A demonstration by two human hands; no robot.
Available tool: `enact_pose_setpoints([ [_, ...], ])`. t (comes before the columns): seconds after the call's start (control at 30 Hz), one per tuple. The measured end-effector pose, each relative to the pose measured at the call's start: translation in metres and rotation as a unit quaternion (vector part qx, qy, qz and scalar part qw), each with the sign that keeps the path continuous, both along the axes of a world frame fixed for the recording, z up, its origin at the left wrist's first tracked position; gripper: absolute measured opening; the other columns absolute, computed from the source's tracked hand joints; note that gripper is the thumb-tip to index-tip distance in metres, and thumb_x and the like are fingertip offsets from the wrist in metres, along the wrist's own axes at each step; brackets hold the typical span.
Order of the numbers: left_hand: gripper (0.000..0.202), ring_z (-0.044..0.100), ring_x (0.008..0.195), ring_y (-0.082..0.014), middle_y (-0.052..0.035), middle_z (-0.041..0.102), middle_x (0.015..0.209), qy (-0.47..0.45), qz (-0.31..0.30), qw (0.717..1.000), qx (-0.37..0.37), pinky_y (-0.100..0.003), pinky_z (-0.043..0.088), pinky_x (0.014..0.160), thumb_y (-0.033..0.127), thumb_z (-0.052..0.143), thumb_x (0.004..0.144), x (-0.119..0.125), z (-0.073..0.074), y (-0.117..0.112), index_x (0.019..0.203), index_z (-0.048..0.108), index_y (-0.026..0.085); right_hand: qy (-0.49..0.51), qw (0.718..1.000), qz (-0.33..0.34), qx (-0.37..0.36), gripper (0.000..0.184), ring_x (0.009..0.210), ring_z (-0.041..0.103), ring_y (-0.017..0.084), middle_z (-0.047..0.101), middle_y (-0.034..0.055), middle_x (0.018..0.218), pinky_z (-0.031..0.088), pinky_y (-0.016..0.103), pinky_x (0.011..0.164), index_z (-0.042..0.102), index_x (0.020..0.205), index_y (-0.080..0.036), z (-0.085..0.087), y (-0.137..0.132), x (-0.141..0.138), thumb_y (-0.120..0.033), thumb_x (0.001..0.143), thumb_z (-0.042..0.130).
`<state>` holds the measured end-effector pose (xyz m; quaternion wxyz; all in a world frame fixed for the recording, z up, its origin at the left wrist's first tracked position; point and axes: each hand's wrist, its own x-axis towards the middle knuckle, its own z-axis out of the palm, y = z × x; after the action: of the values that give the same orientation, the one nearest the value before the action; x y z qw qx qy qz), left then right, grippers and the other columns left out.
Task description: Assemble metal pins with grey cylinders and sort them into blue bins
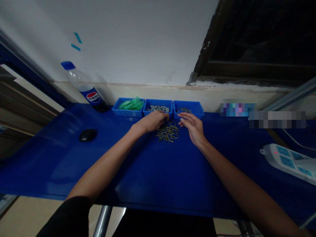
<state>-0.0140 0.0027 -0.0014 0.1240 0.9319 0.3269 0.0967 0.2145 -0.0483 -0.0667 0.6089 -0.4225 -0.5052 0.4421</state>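
Just screws point(168, 132) between both hands.

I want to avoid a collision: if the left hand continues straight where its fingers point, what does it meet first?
Probably the front wall of the middle blue bin, which lies just beyond the left hand; depth is unclear.

head cam, fwd/down, close over left hand point(152, 121), right hand point(194, 127)
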Motion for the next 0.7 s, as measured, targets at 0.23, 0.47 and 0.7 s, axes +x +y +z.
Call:
enact_pose_setpoints([
  [0.23, 0.025, 0.064, 0.08, -0.0162, -0.0052, 0.069, 0.092, -0.152, 0.007, 0.988, 0.011, -0.028, 0.05, 0.074, 0.011, 0.068, 0.082, 0.004, 0.009, -0.003, 0.107, 0.068, 0.015, -0.049, 0.998, 0.025, -0.007, 0.032, 0.069, 0.071, 0.018, 0.081, 0.0045, 0.09, 0.059, 0.037, 0.069, 0.078, 0.103, -0.025, 0.003, -0.002, -0.003, -0.045, 0.079, 0.084],
  [0.47, 0.027, 0.064, 0.075, -0.0149, -0.0034, 0.068, 0.086, -0.147, -0.013, 0.989, 0.003, -0.027, 0.049, 0.07, 0.013, 0.074, 0.081, 0.007, 0.005, -0.005, 0.107, 0.065, 0.015, -0.056, 0.994, 0.089, -0.02, 0.032, 0.074, 0.075, 0.02, 0.082, 0.0043, 0.088, 0.063, 0.038, 0.076, 0.083, 0.098, -0.026, 0.005, -0.005, -0.005, -0.044, 0.072, 0.091],
  [0.7, 0.028, 0.066, 0.074, -0.0143, -0.0029, 0.069, 0.086, -0.149, -0.037, 0.987, -0.036, -0.025, 0.05, 0.067, 0.009, 0.073, 0.08, 0.011, 0.004, -0.01, 0.106, 0.065, 0.014, -0.061, 0.993, 0.1, -0.022, 0.031, 0.076, 0.076, 0.021, 0.082, 0.0046, 0.087, 0.064, 0.038, 0.076, 0.085, 0.092, -0.026, 0.0, -0.003, -0.004, -0.045, 0.068, 0.092],
])
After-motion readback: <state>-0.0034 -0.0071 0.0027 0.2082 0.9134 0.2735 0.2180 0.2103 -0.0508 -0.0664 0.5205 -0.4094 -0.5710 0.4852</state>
